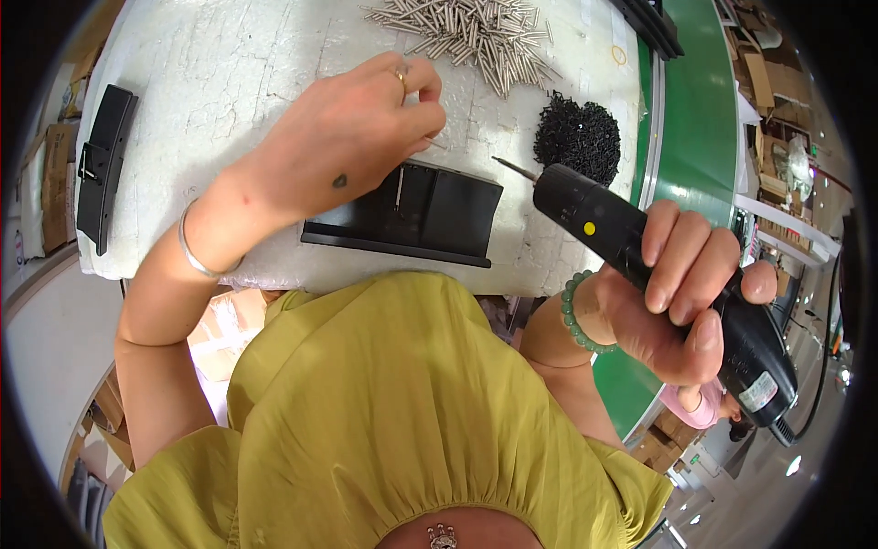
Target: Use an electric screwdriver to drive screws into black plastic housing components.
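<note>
My right hand (pixel 690 293) is wrapped round a black electric screwdriver (pixel 594 215), whose thin bit points left over the table. My left hand (pixel 352 133) is closed above the far edge of a black plastic part (pixel 448 210) that lies in front of me. From its pinched fingertips pokes a thin silvery end, like a metal pin (pixel 437 144); most of it is hidden. Another silvery pin (pixel 400 190) is in the black part. Beyond my left hand lies a pile of metal pins (pixel 485 37). A heap of small black screws (pixel 578 137) lies beyond the screwdriver's bit.
A similar black part (pixel 105 174) with a pin in it stands at the table's left. Bubble wrap (pixel 210 64) covers the tabletop. A yellow rubber band (pixel 619 55) lies near the right edge. The screwdriver's cord (pixel 823 366) hangs at right. Another person (pixel 700 403) is behind on the right.
</note>
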The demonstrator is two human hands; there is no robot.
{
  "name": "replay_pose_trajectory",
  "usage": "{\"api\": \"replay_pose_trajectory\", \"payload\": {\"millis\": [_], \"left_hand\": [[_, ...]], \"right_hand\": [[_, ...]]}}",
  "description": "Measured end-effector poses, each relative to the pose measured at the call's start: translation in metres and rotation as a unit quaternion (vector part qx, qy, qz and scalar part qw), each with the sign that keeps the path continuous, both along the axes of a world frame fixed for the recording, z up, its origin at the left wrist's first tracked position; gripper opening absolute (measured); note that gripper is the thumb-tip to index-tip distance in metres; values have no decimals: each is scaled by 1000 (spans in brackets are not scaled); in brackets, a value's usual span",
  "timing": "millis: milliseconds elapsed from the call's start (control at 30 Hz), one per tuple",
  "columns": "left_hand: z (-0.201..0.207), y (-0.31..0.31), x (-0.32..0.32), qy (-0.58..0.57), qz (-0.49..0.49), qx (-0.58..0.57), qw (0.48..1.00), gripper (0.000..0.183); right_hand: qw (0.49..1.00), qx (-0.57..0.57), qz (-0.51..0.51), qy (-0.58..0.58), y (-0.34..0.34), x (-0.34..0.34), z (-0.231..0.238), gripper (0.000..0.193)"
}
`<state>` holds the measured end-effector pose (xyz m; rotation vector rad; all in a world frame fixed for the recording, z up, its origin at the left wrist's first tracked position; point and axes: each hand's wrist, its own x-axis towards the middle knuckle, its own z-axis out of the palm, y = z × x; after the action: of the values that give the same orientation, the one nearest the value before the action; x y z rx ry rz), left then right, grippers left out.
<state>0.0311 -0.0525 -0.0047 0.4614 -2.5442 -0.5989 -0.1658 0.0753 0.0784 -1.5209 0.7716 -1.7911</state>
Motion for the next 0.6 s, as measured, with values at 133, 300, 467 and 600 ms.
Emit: {"api": "replay_pose_trajectory", "payload": {"millis": [133,300,467,600], "left_hand": [[-5,21,13,17,40,4,999,11],[-4,35,16,88,78,41,992,11],[-11,38,17,67,83,45,993,13],[-14,39,17,74,88,60,992,13]], "right_hand": [[1000,6,-2,4,3,19,-4,36],[998,31,38,46,0,24,-6,39],[996,44,52,52,-1,28,-9,39],[995,44,66,56,-4,27,-13,39]]}}
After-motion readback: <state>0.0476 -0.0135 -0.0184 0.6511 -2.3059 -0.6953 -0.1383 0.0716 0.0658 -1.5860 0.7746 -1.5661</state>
